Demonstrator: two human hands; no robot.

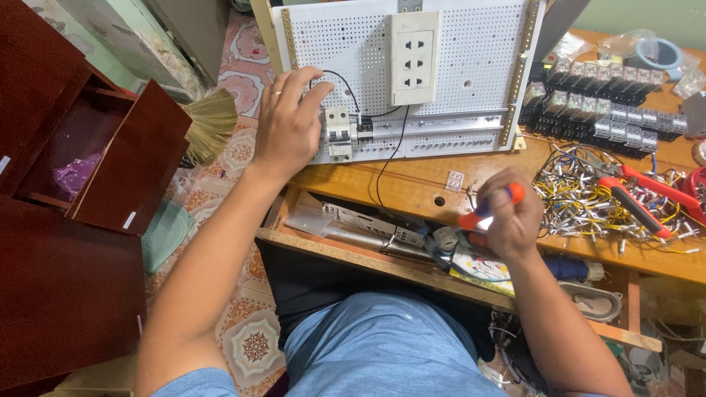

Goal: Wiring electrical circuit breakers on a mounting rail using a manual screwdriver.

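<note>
Dark red wooden drawers stand open at far left, a straw brush just beside them. Next, the left hand rests with fingers loosely spread on the white perforated panel, touching beside its circuit breaker. Further right, the right hand grips an orange-handled screwdriver in a closed fist over the wooden desk. Tangled wires and red cutters lie at right.

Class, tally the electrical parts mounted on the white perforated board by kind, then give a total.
Wall socket plates: 1
Circuit breakers: 1
Small black terminal blocks: 1
Total: 3

The left hand rests on the white perforated board.
</note>
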